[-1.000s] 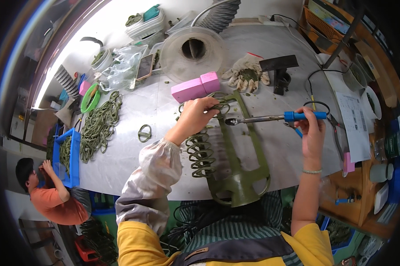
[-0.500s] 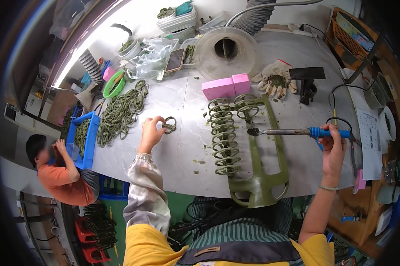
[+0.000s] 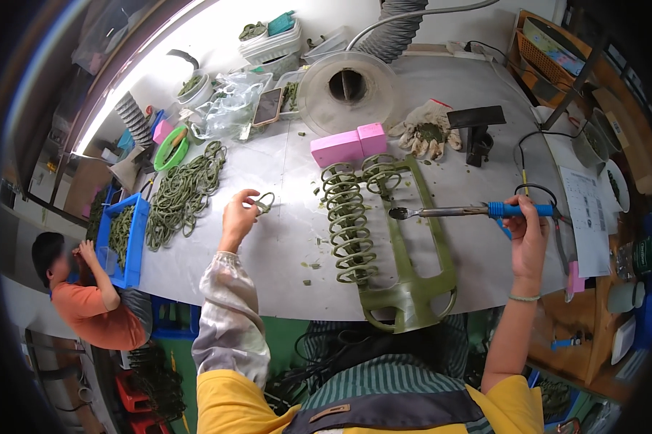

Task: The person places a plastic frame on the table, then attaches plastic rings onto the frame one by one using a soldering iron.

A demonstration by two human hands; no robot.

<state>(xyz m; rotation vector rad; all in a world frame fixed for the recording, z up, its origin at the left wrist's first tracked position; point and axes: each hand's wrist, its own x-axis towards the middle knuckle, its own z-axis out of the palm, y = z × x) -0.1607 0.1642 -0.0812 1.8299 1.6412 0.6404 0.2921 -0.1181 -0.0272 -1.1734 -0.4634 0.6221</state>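
Note:
My left hand (image 3: 239,219) pinches a small dark green ring (image 3: 267,202) between thumb and fingertips, over the grey tabletop left of middle. In my right hand (image 3: 530,242) is a soldering iron (image 3: 449,212) by its blue handle, lying nearly level and pointing left. Its dark, spoon-like tip hangs over the long olive-green frame (image 3: 410,293), close beside its middle bar. Many green rings (image 3: 349,217) stand in a row along the frame's left bar, and a few more rings (image 3: 382,173) sit at the top of its middle bar.
Pink blocks (image 3: 337,148) touch the frame's far end. Beyond are a stained glove (image 3: 431,130), a black stand (image 3: 478,134) and a round extraction hood (image 3: 319,94). Loose rings (image 3: 189,192) lie heaped left, beside a blue crate (image 3: 136,242). A person (image 3: 98,307) sits far left.
The whole view has shifted slightly to the left. The ring in my left hand has tilted and appears narrower. My right hand still holds the soldering iron over the frame, with little movement.

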